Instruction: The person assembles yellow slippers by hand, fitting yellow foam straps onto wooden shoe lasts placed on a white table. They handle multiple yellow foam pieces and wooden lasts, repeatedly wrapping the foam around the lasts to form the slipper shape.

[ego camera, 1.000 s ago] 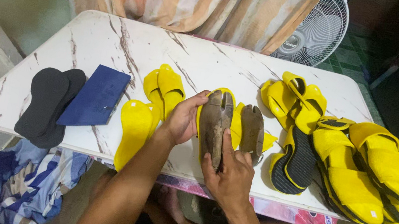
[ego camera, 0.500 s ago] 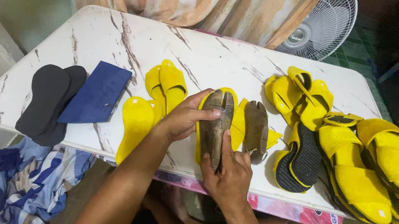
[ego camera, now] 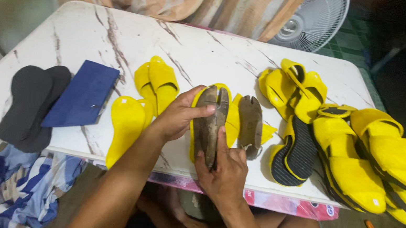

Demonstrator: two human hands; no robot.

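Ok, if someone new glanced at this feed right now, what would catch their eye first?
Probably the two hands at the table's near edge: the left hand and right hand both grip a brown foot-shaped last laid on a yellow sole. Next, the heap of bright yellow sandals on the right of the white marble-look table. On the left lie dark grey insoles and a blue sheet.

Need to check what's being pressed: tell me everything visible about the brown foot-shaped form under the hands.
The brown foot-shaped form looks like worn wood, dull and scuffed, with a notch splitting its toe end. It lies lengthwise on a yellow sole near the table's front edge. The left hand grips its toe; the right hand holds its heel.
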